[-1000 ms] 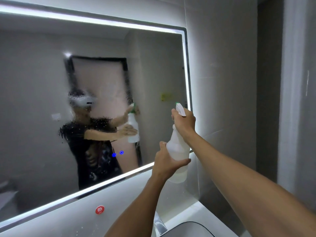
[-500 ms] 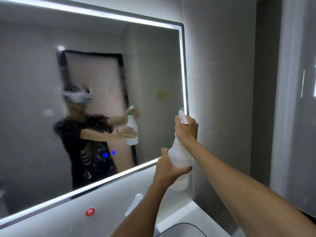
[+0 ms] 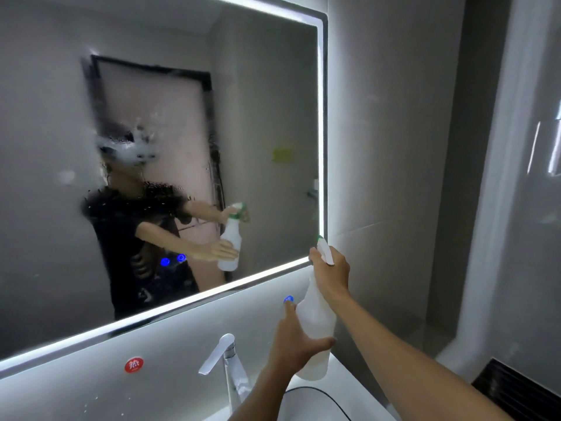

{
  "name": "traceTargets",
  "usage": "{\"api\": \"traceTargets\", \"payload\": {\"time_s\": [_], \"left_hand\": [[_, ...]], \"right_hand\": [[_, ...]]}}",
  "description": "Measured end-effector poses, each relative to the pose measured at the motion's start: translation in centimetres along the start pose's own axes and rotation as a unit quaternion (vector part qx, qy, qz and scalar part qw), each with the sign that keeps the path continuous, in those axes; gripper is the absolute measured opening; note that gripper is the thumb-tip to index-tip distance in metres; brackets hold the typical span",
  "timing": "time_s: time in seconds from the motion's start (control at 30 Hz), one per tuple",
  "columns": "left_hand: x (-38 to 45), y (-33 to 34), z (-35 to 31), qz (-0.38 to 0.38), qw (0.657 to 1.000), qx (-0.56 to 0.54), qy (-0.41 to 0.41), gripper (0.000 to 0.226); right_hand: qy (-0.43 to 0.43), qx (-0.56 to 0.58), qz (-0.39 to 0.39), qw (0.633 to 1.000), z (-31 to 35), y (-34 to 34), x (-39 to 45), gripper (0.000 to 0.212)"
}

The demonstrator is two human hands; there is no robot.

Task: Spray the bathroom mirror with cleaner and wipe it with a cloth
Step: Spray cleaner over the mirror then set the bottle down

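A large mirror point(image 3: 267, 95) with a lit white border fills the wall ahead; droplets and wet streaks blur its middle. Below the mirror's lower right corner I hold a translucent white spray bottle point(image 3: 315, 326) with a white and green trigger head. My right hand point(image 3: 331, 273) is wrapped around the bottle's neck and trigger. My left hand point(image 3: 293, 344) cups the bottle's body from the left. The mirror reflects the person, both arms and the bottle. No cloth is in view.
A chrome tap point(image 3: 226, 360) rises below the mirror, left of my arms, over a white basin point(image 3: 315, 402). A red round sticker point(image 3: 134, 365) and a blue one point(image 3: 288, 299) mark the wall panel. Grey tiled wall stands to the right, with a dark floor grate point(image 3: 522, 390).
Both hands and the bottle have dropped from in front of the mirror's lower right corner to below it. The view has tilted down, so the tap and basin now show.
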State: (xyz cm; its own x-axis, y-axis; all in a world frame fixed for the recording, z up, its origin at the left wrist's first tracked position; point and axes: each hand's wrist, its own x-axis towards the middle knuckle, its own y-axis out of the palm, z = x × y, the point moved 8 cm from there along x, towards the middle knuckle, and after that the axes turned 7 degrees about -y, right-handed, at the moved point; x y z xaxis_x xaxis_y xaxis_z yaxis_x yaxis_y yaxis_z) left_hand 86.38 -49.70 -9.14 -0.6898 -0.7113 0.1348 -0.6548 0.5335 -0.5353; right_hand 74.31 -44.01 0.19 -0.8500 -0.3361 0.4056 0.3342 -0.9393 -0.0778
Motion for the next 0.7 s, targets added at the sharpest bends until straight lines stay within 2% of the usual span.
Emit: {"api": "traceTargets", "payload": {"time_s": [0.3,0.7], "left_hand": [[-1.4,1.9,2.7,0.021,0.999,0.004,-0.024,0.080],[-2.1,2.7,4.5,0.022,0.999,0.013,-0.040,0.087]], "right_hand": [[0.016,-0.033,0.012,0.999,-4.1,1.2,-0.9,0.032],[0.010,-0.069,0.036,0.997,-4.6,1.6,-2.6,0.036]]}}
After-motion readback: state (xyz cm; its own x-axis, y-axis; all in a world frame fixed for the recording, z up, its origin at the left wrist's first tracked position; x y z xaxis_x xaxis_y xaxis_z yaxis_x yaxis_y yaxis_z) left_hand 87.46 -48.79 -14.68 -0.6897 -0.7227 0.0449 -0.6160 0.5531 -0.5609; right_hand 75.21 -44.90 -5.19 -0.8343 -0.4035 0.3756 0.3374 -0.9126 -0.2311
